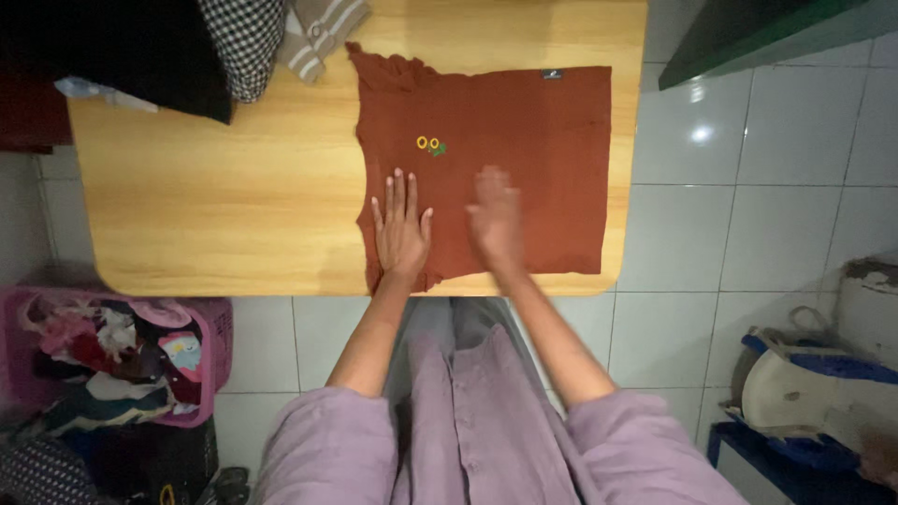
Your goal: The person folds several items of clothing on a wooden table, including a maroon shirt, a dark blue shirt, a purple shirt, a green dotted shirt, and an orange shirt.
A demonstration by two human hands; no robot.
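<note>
At the far left, below the near tabletop edge, one pink basket (213,323) is seen on the tiled floor (739,234), heaped with mixed clothes. Above it, a wide bare stretch of the wooden tabletop (206,206) is left open between the left edge and the garment. At the far left corner a pile of three pieces is counted: one black cloth (140,47), one checked cloth (245,42) and one striped piece (323,33). One rust-brown garment (552,140) is spread flat on the right half, its near hem just at the near edge and its right side close to the right edge. The left hand (400,234) is laid flat on it, fingers spread, nothing gripped. The right hand (494,220) is blurred; it is pressed open on the cloth beside the left. Two small yellow flower marks (428,144) are seen above the hands.
</note>
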